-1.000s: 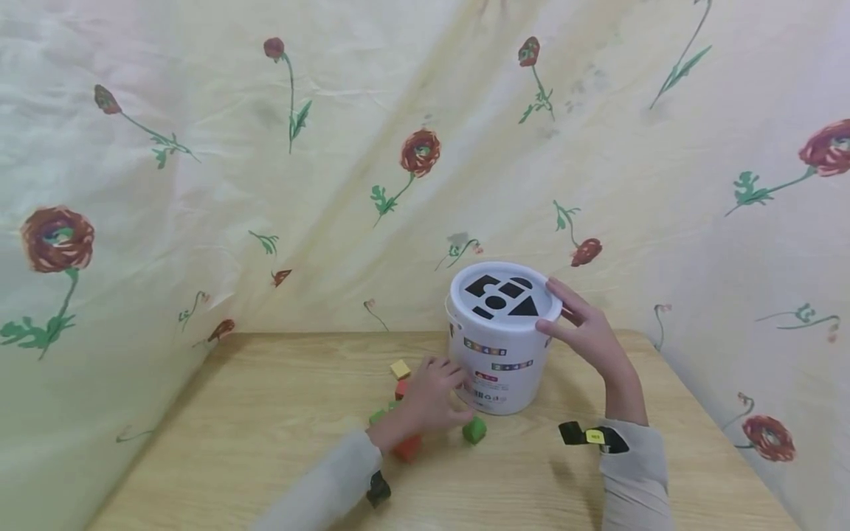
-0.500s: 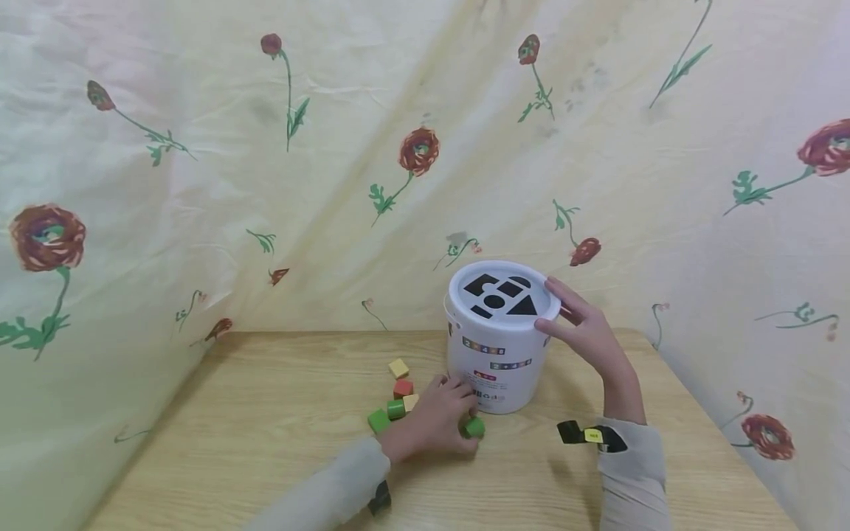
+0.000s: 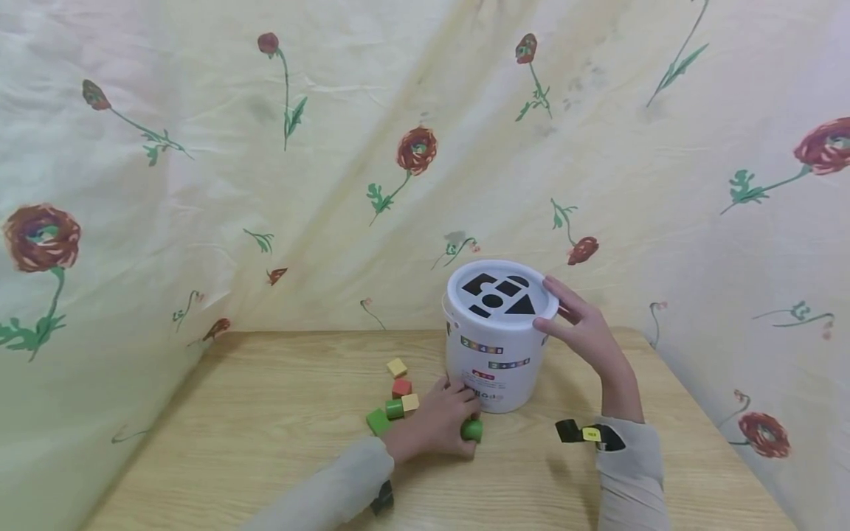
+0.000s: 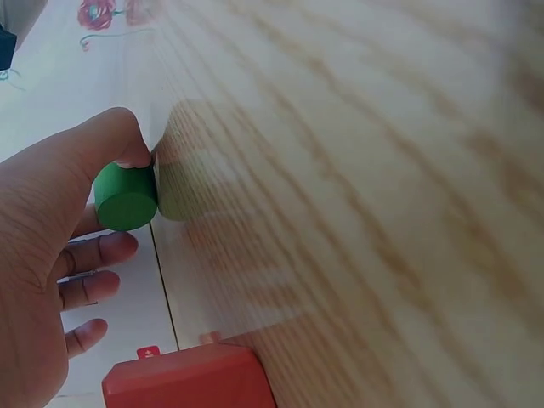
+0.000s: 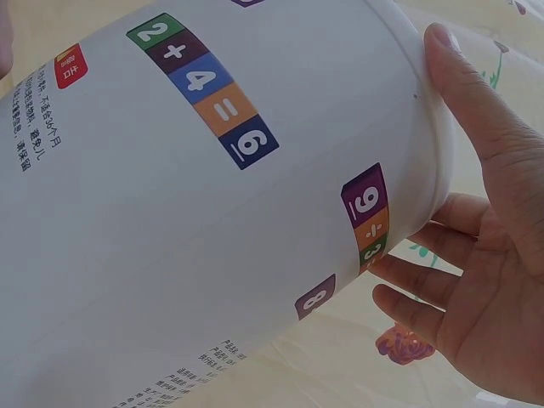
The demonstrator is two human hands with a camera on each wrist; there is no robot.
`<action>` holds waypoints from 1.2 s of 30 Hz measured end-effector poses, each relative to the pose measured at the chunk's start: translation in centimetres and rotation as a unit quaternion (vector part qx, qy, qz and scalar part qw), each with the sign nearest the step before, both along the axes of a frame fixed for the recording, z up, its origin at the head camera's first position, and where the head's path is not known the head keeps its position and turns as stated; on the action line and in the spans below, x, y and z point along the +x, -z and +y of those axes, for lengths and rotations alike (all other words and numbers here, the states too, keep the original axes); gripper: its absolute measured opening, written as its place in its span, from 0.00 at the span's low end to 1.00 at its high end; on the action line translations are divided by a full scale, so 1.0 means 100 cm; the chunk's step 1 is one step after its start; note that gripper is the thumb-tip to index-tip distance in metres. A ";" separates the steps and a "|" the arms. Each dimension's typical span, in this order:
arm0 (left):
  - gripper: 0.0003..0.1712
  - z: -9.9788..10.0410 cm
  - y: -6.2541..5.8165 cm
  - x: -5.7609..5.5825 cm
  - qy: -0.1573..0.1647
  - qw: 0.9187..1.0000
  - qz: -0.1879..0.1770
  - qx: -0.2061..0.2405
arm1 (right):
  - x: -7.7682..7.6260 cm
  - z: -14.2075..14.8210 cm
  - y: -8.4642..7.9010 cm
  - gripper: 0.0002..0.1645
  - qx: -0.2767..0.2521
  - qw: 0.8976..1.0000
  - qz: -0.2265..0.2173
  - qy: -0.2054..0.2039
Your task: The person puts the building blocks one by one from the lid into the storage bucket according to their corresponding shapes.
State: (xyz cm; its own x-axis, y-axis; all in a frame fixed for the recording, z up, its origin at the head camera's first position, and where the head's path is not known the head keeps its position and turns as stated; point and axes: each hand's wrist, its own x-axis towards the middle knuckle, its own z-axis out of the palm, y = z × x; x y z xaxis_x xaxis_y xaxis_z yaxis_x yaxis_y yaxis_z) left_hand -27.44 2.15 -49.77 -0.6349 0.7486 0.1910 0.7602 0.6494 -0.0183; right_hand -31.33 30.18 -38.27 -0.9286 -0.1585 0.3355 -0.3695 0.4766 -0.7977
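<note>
In the head view, my left hand (image 3: 438, 422) is low over the table, pinching a green cylinder block (image 3: 472, 430) between thumb and forefinger. The left wrist view shows that cylinder (image 4: 126, 197) against the tabletop, the other fingers spread beside it. A white bucket (image 3: 494, 365) stands upright just behind, its lid cut with dark holes of several shapes. My right hand (image 3: 589, 335) grips the lid's rim from the right, thumb in front and fingers behind. In the right wrist view, the bucket's wall (image 5: 195, 221) carries printed sums.
Left of my left hand lie a green block (image 3: 378, 422), another green cylinder (image 3: 395, 408), a light wooden block (image 3: 410, 402), a red block (image 3: 401, 388) and a yellow block (image 3: 397, 367). A red block (image 4: 187, 378) sits near the left wrist camera. Flowered cloth (image 3: 332, 184) surrounds the table (image 3: 279, 413).
My left hand has moved right and down from over the loose blocks and closed its thumb and forefinger on the green cylinder. My right hand stays on the bucket's rim.
</note>
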 end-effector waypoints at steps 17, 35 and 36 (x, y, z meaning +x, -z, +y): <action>0.23 -0.005 -0.007 0.001 0.001 0.996 -0.051 0.078 | 0.000 -0.001 0.000 0.49 -0.002 1.000 -0.004 0.003; 0.20 -0.014 -0.048 -0.005 0.059 0.980 0.007 0.190 | 0.000 -0.001 0.001 0.49 -0.003 1.000 -0.001 -0.001; 0.21 -0.014 -0.052 -0.005 0.061 0.978 0.008 0.201 | -0.001 0.000 0.001 0.49 -0.004 1.000 -0.001 -0.002</action>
State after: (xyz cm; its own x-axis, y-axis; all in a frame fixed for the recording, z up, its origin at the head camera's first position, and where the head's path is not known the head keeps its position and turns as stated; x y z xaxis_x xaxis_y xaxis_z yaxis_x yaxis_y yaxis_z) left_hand -27.95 0.76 -44.54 -0.5397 0.6817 0.4940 0.8345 0.5104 0.2074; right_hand -31.39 30.14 -38.39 -0.9285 -0.1591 0.3356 -0.3702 0.4690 -0.8018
